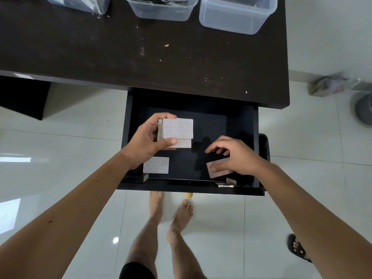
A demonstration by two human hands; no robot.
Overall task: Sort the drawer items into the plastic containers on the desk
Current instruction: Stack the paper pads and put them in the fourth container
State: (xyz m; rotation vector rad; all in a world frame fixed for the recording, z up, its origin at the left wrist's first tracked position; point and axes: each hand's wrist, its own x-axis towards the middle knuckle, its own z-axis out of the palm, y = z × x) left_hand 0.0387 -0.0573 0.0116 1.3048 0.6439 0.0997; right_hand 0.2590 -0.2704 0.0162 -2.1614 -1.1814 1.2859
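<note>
An open black drawer [241,121] juts out from under the dark desk [100,47]. My left hand [149,141] is shut on a stack of white pads with orange print [178,129], held above the drawer's left half. A single white pad [156,165] lies flat on the drawer floor below it. My right hand [234,155] rests over a pinkish card [213,168] at the drawer's right front, fingers touching it. Three clear plastic containers stand at the desk's far edge: left [84,5], middle [161,11] and an empty right one [237,17].
Small flat items [224,185] lie along the drawer's front wall. My bare feet [171,210] stand on white tiles below the drawer. Another person's sandalled foot [298,247] is at the right. A bag [330,84] and a grey bin [362,106] sit on the floor right of the desk.
</note>
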